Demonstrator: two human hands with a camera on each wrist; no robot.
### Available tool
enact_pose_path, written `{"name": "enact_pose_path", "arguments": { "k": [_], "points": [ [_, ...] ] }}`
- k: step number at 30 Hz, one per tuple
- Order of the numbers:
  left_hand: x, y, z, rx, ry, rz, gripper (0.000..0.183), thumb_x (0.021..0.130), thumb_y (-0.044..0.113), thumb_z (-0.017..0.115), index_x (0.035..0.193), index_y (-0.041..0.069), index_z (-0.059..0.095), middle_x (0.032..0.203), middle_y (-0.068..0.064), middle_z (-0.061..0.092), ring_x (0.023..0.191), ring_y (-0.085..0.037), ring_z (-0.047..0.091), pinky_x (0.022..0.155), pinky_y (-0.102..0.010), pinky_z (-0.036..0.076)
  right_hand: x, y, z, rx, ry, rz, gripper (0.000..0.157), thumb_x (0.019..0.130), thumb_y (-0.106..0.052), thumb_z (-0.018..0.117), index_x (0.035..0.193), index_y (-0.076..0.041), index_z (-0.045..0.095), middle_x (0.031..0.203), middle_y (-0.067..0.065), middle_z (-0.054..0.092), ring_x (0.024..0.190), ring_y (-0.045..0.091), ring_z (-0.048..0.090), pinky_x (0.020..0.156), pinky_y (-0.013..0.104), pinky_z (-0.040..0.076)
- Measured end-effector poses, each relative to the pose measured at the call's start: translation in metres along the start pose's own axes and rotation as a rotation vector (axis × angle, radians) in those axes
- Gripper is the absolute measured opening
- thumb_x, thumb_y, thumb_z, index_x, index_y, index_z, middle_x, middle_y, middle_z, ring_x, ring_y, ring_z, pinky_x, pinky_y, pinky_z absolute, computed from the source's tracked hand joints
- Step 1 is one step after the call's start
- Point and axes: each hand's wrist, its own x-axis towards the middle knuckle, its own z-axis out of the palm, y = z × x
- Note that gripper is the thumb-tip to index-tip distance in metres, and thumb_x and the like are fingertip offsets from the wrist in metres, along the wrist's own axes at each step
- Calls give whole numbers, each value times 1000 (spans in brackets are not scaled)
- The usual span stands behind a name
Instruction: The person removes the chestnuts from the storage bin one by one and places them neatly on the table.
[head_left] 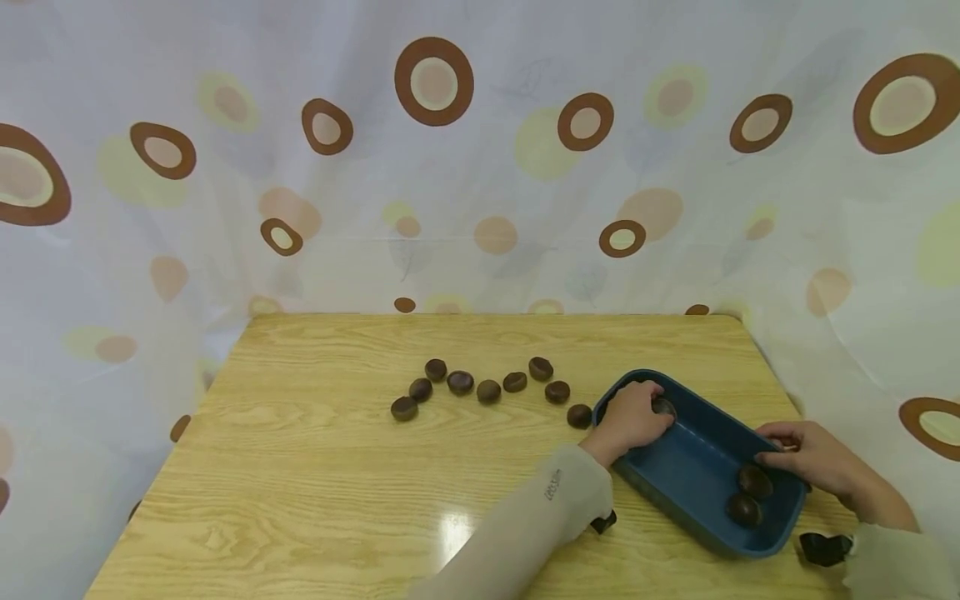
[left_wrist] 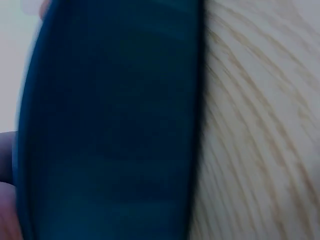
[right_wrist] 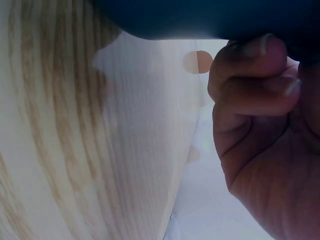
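Observation:
A deep blue plastic tray stands tilted sideways to the table's edge at the right. My left hand reaches over its far left end, thumb and fingers around a brown chestnut inside. At the opposite end my right hand grips the rim, its curled fingers against the tray's outside in the right wrist view. Two more chestnuts, one and another, lie in the near right end. The tray's outer wall fills much of the left wrist view, which hides the left hand's grasp.
On the wooden table, several chestnuts form a zigzag row, from one at the left to one close beside the tray. A patterned white cloth hangs behind the table and along its sides.

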Motion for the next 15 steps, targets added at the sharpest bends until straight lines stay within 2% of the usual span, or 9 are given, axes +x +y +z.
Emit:
{"name": "enact_pose_path", "arguments": {
  "k": [3, 9, 15],
  "points": [
    [3, -1, 2, 95, -1, 46, 37, 99, 26, 72, 134, 17, 68, 127, 4, 69, 116, -8, 63, 90, -19, 52, -1, 0, 0, -12, 2, -1, 33, 96, -15, 73, 120, 7, 71, 119, 17, 70, 93, -13, 49, 74, 20, 49],
    [5, -3, 6, 207, -36, 80, 34, 97, 28, 76, 130, 21, 71, 118, 7, 70, 106, -4, 62, 83, -15, 50, -2, 1, 4, 33, -8, 9, 29, 96, -17, 73, 117, 4, 73, 106, -3, 70, 89, -5, 54, 73, 22, 50],
    [7, -3, 10, 274, -60, 81, 36, 96, 31, 77, 131, 26, 68, 118, 10, 69, 103, -5, 62, 83, -17, 49, 0, 1, 3, 47, -23, 11, 30, 96, -18, 73, 118, 2, 73, 107, -2, 70, 90, -5, 55, 74, 23, 51]
  ]
}}
